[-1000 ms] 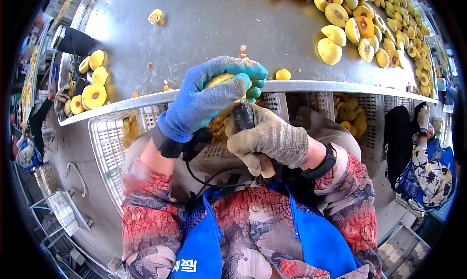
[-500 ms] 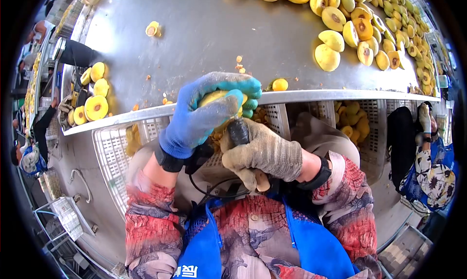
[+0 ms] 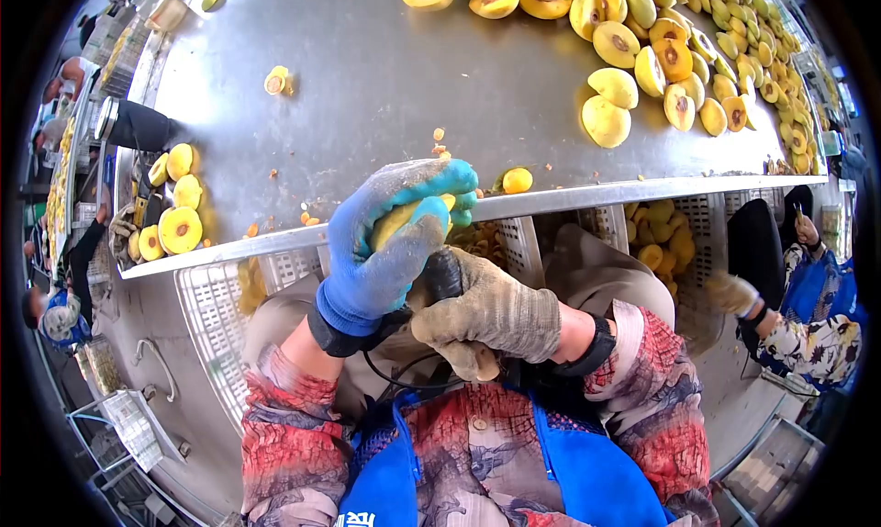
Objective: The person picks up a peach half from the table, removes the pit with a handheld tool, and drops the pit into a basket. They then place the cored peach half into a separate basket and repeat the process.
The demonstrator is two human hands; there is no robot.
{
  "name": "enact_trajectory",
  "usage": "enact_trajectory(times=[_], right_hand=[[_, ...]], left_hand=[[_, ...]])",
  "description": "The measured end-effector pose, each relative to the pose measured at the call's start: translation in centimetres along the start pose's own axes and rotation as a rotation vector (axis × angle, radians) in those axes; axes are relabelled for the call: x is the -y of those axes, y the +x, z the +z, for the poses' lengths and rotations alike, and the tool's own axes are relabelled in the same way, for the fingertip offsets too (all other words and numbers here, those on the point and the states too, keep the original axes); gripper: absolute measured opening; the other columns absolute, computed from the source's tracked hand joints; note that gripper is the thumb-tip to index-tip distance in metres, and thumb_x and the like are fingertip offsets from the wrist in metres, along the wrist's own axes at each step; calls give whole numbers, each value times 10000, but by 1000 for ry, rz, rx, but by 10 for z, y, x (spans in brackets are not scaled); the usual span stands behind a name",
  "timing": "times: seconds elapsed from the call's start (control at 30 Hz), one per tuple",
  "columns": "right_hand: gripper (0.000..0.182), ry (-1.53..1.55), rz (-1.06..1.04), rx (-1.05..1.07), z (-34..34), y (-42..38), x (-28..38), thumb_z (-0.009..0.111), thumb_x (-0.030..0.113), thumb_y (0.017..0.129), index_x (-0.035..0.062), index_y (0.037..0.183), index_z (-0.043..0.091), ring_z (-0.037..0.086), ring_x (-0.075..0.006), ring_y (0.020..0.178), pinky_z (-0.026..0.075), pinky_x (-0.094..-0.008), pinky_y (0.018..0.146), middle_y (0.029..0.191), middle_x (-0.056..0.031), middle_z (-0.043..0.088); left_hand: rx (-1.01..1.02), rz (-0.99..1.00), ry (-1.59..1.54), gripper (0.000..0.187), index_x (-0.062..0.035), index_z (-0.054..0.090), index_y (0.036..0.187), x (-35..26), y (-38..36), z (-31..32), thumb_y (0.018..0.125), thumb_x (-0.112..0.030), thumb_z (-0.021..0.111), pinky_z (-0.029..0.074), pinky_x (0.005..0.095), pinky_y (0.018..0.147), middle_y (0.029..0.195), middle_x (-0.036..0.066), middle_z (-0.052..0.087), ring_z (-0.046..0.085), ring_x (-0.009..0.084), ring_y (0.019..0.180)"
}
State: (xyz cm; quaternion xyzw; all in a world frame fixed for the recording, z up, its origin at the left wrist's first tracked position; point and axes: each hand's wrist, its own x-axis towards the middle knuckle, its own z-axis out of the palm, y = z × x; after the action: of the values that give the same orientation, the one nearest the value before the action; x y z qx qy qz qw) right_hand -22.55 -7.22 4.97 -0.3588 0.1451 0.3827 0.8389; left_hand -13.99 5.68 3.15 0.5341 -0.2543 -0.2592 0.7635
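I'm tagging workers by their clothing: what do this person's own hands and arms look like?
The left hand wears a blue knit glove with teal fingertips, the right hand a soiled grey-beige knit glove. Both wrists have black cuffs; the sleeves are patterned red, grey and cream.

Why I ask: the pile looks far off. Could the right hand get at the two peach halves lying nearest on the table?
Probably yes: the steel table is bare between, but the right hand grips a dark tool, and the halves lie well beyond the edge.
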Motion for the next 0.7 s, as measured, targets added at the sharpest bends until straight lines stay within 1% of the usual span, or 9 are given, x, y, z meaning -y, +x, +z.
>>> enact_trajectory(times=[0.1,0.2,0.3,0.4,0.5,0.53,0.63,0.67,0.7], right_hand=[[183,-93,-13,-128,5,-2,2,643,99,766,15,825,491,510,-171,334,374,-275,281,495,-74,536],[150,-41,-28,-37,4,-4,6,632,89,771,20,779,499,493,-163,335,381,-274,298,487,-70,520],[134,213,10,100,5,-6,3,623,78,773,33,751,499,478,-150,347,390,-273,326,482,-66,504],[121,126,20,57,6,-9,7,618,74,773,40,757,504,474,-140,361,382,-266,344,493,-59,502],[120,79,13,18,4,-9,6,623,81,774,38,763,511,473,-140,359,373,-264,338,496,-57,502],[120,72,7,11,3,-8,3,625,83,774,38,765,514,471,-140,357,370,-265,336,495,-56,501],[119,329,60,184,-4,-9,-2,627,84,773,36,771,518,459,-139,343,378,-269,333,489,-61,508],[131,346,36,173,-1,-11,-1,633,89,769,29,767,517,465,-145,330,379,-261,318,500,-67,519],[138,283,36,154,-1,-12,0,637,91,767,27,765,515,475,-148,331,379,-259,312,509,-68,523]], left_hand=[[18,88,61,304,43,550,1189,8,-1,-3,903,-62,549,494,353,885,1140,152,600,621,219,978],[3,107,134,309,42,549,1192,5,-1,-1,900,-58,552,492,356,887,1137,151,600,622,221,981],[108,385,547,312,40,550,1192,6,4,-12,897,-62,559,490,359,889,1137,152,599,623,229,983],[123,243,298,317,38,551,1191,6,5,-8,897,-77,567,490,359,892,1139,158,599,619,232,986],[134,-91,-13,382,40,553,1177,-3,7,-5,913,-235,568,506,416,868,1111,197,600,613,281,977],[140,-101,-113,323,43,552,1186,-6,7,-4,898,-100,573,493,346,889,1128,160,608,610,221,995],[126,-265,-159,307,44,561,1175,-10,8,-5,900,-92,570,495,347,886,1120,148,612,612,216,987],[109,-200,-26,433,65,574,1143,-10,8,1,912,-301,565,510,412,862,1085,200,610,626,270,945],[124,-121,69,435,65,575,1144,-9,8,1,915,-304,560,510,408,860,1081,199,610,625,268,944]])
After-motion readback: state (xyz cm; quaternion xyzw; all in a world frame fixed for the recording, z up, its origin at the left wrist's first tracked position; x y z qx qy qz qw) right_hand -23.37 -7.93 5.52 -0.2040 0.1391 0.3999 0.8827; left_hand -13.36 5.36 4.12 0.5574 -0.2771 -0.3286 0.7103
